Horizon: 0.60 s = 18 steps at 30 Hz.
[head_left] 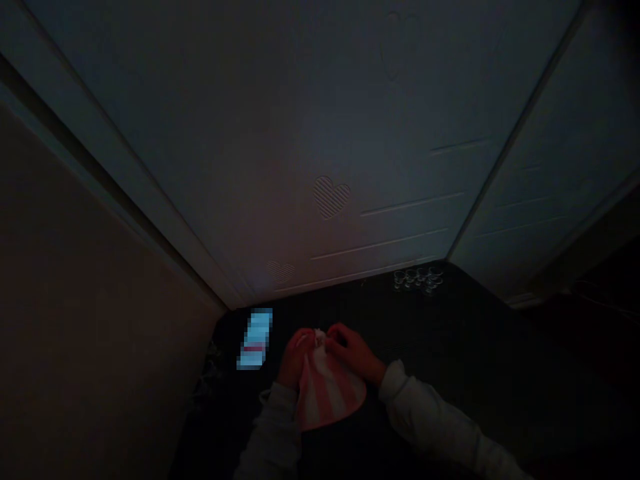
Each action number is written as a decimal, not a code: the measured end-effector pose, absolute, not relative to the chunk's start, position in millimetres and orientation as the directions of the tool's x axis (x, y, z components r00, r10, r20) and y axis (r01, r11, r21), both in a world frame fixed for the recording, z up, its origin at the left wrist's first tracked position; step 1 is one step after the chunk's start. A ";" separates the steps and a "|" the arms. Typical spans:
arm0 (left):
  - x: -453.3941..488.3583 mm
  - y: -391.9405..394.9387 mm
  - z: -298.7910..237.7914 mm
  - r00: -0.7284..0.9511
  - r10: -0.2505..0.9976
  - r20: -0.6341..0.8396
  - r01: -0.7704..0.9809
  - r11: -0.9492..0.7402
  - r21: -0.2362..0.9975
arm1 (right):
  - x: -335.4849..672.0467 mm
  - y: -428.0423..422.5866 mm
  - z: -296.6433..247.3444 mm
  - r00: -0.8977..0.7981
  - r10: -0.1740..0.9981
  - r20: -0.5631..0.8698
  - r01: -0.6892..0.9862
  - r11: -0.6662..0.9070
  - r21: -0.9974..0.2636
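Note:
A cloth with red and pale stripes (330,393), perhaps a small bag, hangs down over the dark surface in front of me. Its top is bunched up between my two hands. My left hand (295,353) is closed on the gathered edge from the left. From the right, my right hand (353,348) pinches the same bunched top, thumb and fingers bent together. The dim light hides the finer detail of the fingers and the folds. Light-coloured sleeves cover both forearms.
A glowing, blurred-out screen, likely a phone (255,339), lies left of my hands on the dark table (460,353). Several small clear glass cups (419,279) stand at the back right. A pale panel with embossed hearts (331,197) rises behind; a brownish wall (90,300) is at left.

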State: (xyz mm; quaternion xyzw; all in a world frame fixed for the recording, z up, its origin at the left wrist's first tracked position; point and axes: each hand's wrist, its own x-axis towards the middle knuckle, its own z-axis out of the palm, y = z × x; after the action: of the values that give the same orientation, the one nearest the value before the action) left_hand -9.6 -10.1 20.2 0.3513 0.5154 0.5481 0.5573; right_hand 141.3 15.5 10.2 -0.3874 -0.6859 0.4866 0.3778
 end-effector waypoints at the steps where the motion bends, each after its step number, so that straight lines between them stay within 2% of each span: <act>1: -9.8 -10.1 19.3 -0.129 0.974 -0.184 -0.251 0.148 0.957 | 141.5 15.6 9.6 -0.416 0.898 0.144 0.162 0.229 -0.960; 18: -10.8 -10.0 17.6 -0.128 0.974 -0.188 -0.225 0.156 0.962 | 140.9 15.8 8.3 -0.427 0.895 0.130 0.170 0.221 -0.960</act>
State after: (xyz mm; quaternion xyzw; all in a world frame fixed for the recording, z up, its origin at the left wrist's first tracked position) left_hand -10.8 -10.0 17.6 0.3593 0.5207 0.5413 0.5539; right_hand 140.9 15.8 8.3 -0.3868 -0.6882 0.4897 0.3700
